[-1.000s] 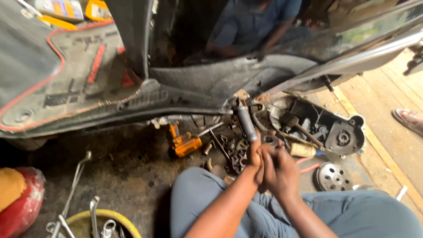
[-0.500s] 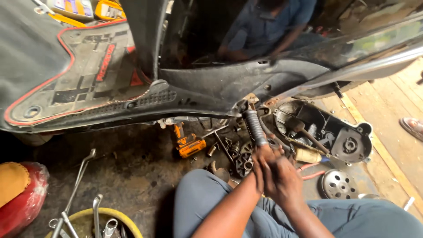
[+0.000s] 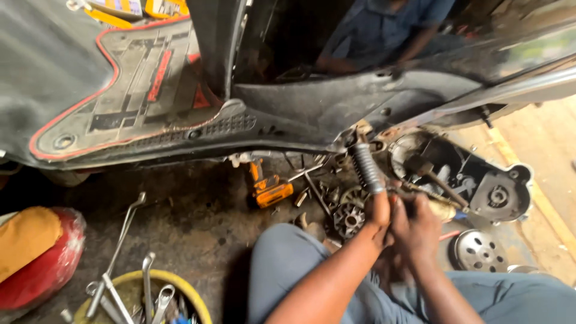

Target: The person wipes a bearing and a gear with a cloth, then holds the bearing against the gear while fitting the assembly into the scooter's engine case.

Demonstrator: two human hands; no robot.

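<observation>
Both hands, left hand (image 3: 379,211) and right hand (image 3: 420,225), are clenched together on a small part below the spring (image 3: 366,167) at centre right; the part itself cannot be made out. Engine case (image 3: 480,180) is open, clutch (image 3: 479,249) laid on floor; reassembly is judged undone.

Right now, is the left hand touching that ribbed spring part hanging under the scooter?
Touching. The head view shows the left hand closed around the lower end of the ribbed spring part, with no gap between them. The right hand presses against it alongside.
</observation>
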